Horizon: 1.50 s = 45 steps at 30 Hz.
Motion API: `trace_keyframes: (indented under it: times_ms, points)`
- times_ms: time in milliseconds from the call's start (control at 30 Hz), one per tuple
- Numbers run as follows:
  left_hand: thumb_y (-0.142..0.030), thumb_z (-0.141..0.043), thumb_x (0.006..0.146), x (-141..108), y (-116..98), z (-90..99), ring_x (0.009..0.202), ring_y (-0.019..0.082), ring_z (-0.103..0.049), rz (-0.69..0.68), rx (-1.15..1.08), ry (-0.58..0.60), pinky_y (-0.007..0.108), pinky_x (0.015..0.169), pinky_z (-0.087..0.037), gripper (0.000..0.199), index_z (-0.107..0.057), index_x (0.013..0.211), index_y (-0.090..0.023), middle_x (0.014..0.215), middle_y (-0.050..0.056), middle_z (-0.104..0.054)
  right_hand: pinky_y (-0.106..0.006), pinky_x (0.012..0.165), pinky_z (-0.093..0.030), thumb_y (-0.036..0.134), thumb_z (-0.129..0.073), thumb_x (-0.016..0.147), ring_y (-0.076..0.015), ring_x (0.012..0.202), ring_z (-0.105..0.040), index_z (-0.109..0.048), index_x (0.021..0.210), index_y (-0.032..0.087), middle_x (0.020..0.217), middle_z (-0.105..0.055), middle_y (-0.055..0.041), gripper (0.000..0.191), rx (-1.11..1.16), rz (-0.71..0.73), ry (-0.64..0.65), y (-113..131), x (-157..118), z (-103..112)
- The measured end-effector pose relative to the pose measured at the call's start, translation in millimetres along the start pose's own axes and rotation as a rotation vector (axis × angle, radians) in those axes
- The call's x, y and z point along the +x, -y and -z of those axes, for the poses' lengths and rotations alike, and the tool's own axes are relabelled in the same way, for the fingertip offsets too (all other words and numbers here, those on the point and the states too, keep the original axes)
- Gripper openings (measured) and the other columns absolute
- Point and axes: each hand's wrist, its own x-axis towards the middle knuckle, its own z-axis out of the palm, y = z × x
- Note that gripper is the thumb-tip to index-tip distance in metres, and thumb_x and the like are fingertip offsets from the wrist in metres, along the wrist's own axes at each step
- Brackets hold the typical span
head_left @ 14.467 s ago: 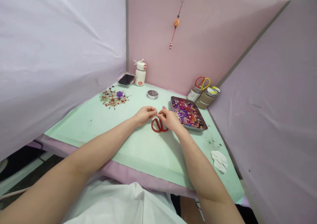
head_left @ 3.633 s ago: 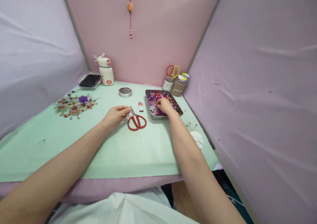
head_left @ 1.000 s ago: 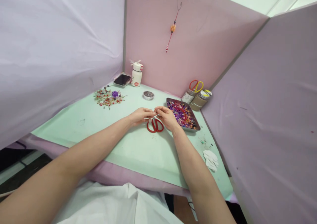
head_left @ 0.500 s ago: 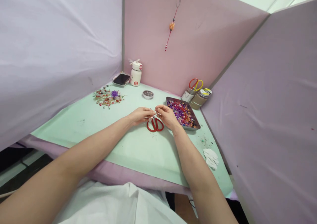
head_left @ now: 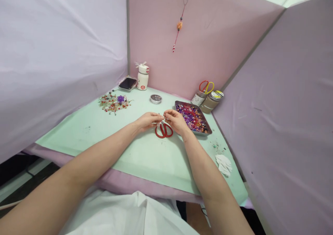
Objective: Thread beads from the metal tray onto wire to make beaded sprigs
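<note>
My left hand [head_left: 149, 120] and my right hand [head_left: 174, 120] meet fingertip to fingertip over the middle of the table. Both have their fingers pinched together; whatever lies between them is too small to name. Just below the fingertips, red-handled scissors [head_left: 160, 131] lie on the green tabletop [head_left: 153, 162], their blades partly hidden by the hands. Beside my right hand is a dark tray [head_left: 208, 128] of purple, red and orange beads. A small round container [head_left: 156, 98] sits beyond the hands.
Strung beads with a purple cluster [head_left: 120, 98] lie at the left. Farther back stand a phone [head_left: 128, 83] and a white bottle [head_left: 143, 79]. Two jars, one holding scissors [head_left: 209, 88], stand back right; a white cloth [head_left: 224, 165] lies front right. A beaded string [head_left: 179, 26] hangs behind.
The camera view has shifted slightly. Both hands keep nearly the same pinched pose over the scissors.
</note>
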Motion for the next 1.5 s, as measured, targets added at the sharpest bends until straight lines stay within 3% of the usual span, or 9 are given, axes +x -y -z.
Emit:
trace_keyframes:
  times_ms: [267, 1500]
  points:
    - [-0.033, -0.083, 0.056, -1.3, -1.3, -0.9, 0.07, 0.011, -0.053, -0.004, 0.007, -0.012, 0.029, 0.072, -0.042, 0.029, -0.07, 0.073, -0.013, 0.072, 0.004, -0.062, -0.026, 0.071, -0.047, 0.028, -0.079, 0.062, -0.0097, 0.071, -0.058, -0.067, 0.077, 0.021, 0.076, -0.064, 0.0026, 0.02, -0.027, 0.04, -0.031, -3.9, 3.4, 2.0]
    - [-0.034, -0.083, 0.056, -1.8, -1.2, -0.9, 0.068, 0.012, -0.055, -0.007, 0.029, -0.018, 0.028, 0.07, -0.043, 0.032, -0.069, 0.075, -0.013, 0.074, 0.005, -0.064, -0.025, 0.07, -0.046, 0.027, -0.08, 0.06, -0.0097, 0.071, -0.058, -0.066, 0.077, 0.02, 0.075, -0.064, 0.0025, 0.023, -0.004, 0.007, -0.041, 0.0, 0.8, -1.8]
